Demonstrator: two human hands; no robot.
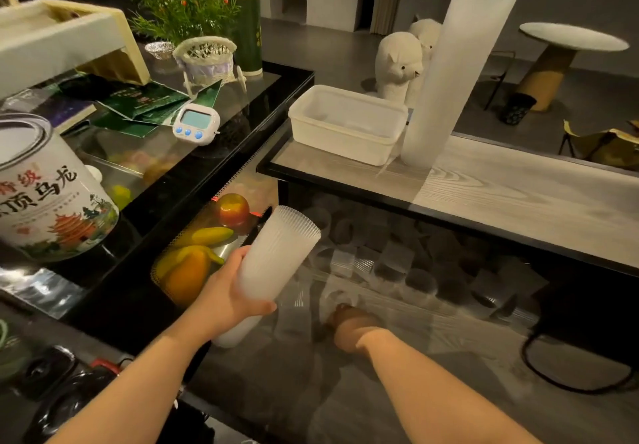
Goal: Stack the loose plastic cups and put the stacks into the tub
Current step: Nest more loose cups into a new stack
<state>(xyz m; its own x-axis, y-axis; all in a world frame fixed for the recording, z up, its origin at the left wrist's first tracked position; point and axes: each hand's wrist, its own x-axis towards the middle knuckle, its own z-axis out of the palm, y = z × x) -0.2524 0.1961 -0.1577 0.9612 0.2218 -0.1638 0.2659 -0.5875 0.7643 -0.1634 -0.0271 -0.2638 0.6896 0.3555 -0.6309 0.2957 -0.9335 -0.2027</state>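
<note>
So the left hand [230, 291] has a partial stack of cups [276, 263] in a wrap grip, fingers and thumb curled round the lower half, mouth end tilted up and away. The right hand [349, 319] is down among the loose cups [397, 263] on the lower shelf; it's motion-blurred and partly behind clear plastic, so I cannot tell whether it has closed on a cup or is only touching one

The loose cups lie scattered on that dark shelf under the wooden counter, some upright, some tipped. A tall finished stack [453, 73] stands on the counter [518, 194], just beside the tub [345, 129], which looks to have no stacks in it

Handling, as a judgement:
- Thin translucent plastic, very light; single cups will skate or tip if nudged, so pinch at the rim or wall, don't push
- Walls flex, so a hard squeeze will deform a lone cup; nested, they stiffen a lot
- Ribbed sides give decent friction, so the held stack is secure mid-body
- The tall stack is top-heavy and leaning slightly; take it low with a second hand higher up and lay it down sideways, since it looks longer than the tub is deep
- Nested cups can jam, so seat each one lightly
</note>
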